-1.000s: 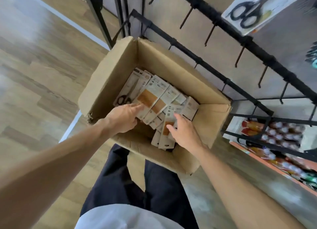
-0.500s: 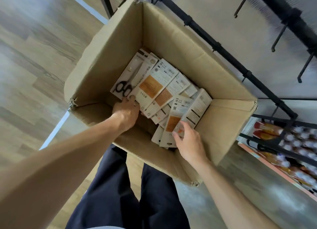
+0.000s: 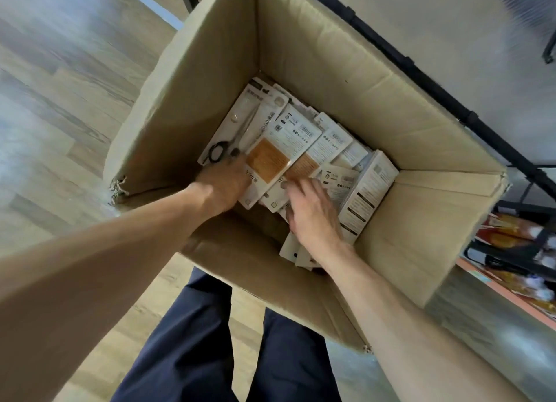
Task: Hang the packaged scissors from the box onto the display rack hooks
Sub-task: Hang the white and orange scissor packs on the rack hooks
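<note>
White card-backed packs of scissors (image 3: 270, 161), some showing an orange panel and barcodes with print too small to read, lie overlapping in the bottom of an open cardboard box (image 3: 331, 79). The left hand (image 3: 224, 185) curls its fingers onto one pack's near edge, while the right hand (image 3: 313, 212) rests spread and relaxed across others. The box stands on a wood-look floor (image 3: 60, 85) beside a black display rack (image 3: 421, 70).

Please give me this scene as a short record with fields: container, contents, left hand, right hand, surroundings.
container: open brown cardboard box on wood-look floor
contents: flat white-and-orange scissors packages, overlapping
left hand: left hand grips a package edge
right hand: right hand rests on packages, fingers spread
surroundings: black metal display rack bar behind the box
</note>
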